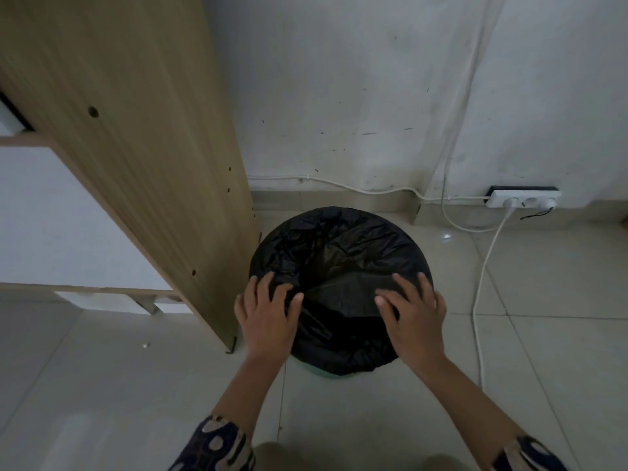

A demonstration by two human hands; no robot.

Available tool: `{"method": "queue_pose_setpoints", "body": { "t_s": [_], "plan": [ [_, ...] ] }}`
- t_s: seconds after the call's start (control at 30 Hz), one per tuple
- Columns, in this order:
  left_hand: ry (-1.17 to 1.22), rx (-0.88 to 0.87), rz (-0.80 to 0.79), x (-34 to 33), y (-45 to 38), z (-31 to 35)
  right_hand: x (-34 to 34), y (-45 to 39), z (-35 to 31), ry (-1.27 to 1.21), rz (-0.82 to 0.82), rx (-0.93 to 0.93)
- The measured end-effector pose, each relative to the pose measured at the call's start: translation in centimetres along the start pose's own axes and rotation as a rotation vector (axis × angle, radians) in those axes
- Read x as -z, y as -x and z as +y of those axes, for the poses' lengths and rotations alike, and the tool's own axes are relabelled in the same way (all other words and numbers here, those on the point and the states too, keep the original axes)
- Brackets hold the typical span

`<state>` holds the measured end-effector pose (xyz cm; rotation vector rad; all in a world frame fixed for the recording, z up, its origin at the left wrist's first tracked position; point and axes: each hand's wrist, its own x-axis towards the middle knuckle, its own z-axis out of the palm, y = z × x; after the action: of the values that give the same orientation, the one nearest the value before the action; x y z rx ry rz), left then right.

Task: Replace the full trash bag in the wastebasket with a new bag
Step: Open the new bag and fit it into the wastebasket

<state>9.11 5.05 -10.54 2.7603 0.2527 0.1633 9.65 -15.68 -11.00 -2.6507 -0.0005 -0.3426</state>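
While both hands, left hand (268, 314) and right hand (413, 314), rest flat-fingered at lower centre, each grip wide, they smooth the crinkled black plastic bag (339, 260) over the round green wastebasket (326, 374) rim, probably seating it

Under the fingers (401, 287) of both hands, thin black plastic of the trash bag (336, 253) is crinkling, faintly glossy; below the wrists the wastebasket (328, 375) is showing smooth green plastic; left of the fingers, matt wood-grain panel (136, 130); glossy pale floor tiles (373, 419) are gleaming around them.
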Motion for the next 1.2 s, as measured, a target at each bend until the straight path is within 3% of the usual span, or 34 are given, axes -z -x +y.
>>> {"method": "queue_pose_setpoints", "body": {
  "t_s": [0.07, 0.13, 0.2, 0.3, 0.37, 0.47, 0.6, 0.67, 0.73, 0.9, 1.2],
  "plan": [
    [-0.015, 0.066, -0.112, -0.1, -0.6, -0.1, 0.1, -0.9, 0.4, 0.113, -0.202, 0.074],
    [-0.022, 0.085, -0.181, -0.1, -0.7, -0.3, 0.5, -1.5, 0.9, 0.219, -0.379, 0.032],
    [0.021, 0.093, -0.195, -0.7, -0.7, -0.6, 0.7, -1.8, 1.6, 0.261, -0.452, -0.03],
    [0.219, 0.043, 0.09, -1.3, -0.6, -0.9, 0.1, -1.5, 2.2, 0.186, -0.356, -0.024],
    [0.377, 0.194, 0.232, -1.0, -0.8, -0.8, -0.5, -1.2, 2.4, 0.052, -0.152, -0.032],
    [0.704, 0.602, 0.109, -1.4, -1.4, -1.5, -0.2, -1.6, 2.3, -0.196, 0.102, -0.207],
    [1.282, 1.057, -0.137, -1.1, -2.5, -2.2, 0.5, -2.9, 3.2, -0.541, 0.04, -0.559],
    [1.42, 1.046, -0.189, -1.2, -3.0, -3.5, 0.7, -3.6, 3.4, -0.701, -0.009, -0.786],
    [1.515, 0.983, -0.294, -1.4, -3.6, -4.8, 1.1, -4.3, 3.8, -0.803, -0.067, -0.889],
    [1.473, 0.912, -0.354, -0.7, -4.3, -5.1, 2.6, -5.4, 4.6, -1.038, -0.195, -0.961],
    [1.462, 0.865, -0.365, -0.1, -4.9, -4.3, 2.2, -6.4, 4.9, -1.153, -0.255, -1.01]
  ]
}}
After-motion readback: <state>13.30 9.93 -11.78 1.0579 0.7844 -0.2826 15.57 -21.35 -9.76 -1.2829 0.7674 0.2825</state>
